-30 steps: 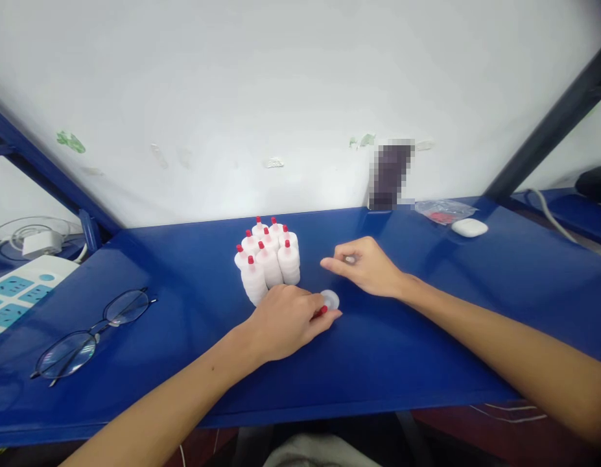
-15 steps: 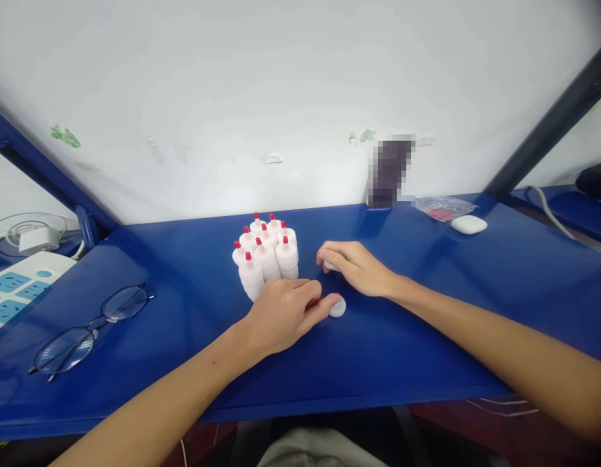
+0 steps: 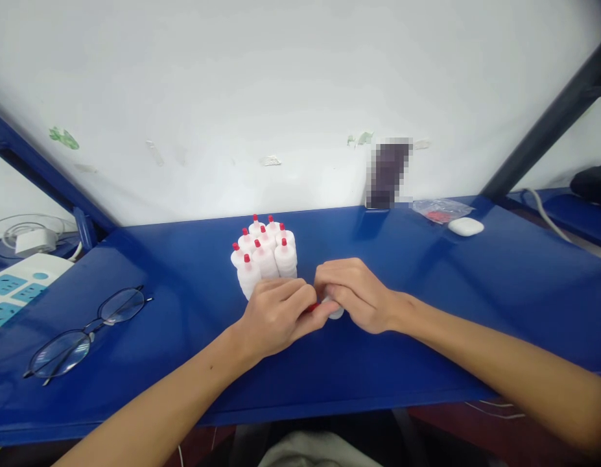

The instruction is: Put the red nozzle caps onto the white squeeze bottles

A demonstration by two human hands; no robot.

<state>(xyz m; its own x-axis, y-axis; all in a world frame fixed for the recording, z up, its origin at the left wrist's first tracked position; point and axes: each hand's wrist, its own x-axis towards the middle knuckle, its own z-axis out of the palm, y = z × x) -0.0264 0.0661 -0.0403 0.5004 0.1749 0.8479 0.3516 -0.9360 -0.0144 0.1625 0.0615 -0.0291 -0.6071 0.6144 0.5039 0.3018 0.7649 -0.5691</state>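
Close together over the blue table, my two hands meet at a small round white piece (image 3: 336,313). My left hand (image 3: 279,318) is closed, with its thumb and forefinger pinching a red tip (image 3: 314,307) beside this piece. The two look like parts of a squeeze bottle top, mostly covered by fingers. Curled from the right, my right hand (image 3: 361,295) has its fingertips closed on a small white part (image 3: 325,300), whose kind I cannot make out. Just beyond my left hand stands a tight cluster of white squeeze bottles (image 3: 264,259) with red tips, upright.
Eyeglasses (image 3: 89,334) lie on the left of the blue table (image 3: 417,363), near a power strip (image 3: 25,285). At the back right are a clear bag with red pieces (image 3: 439,213), a white case (image 3: 466,226) and a blurred-out dark object (image 3: 388,174) against the wall.
My right hand has come down and toward me, bringing its white part against the round piece at my left hand. The left hand stays nearly in place.
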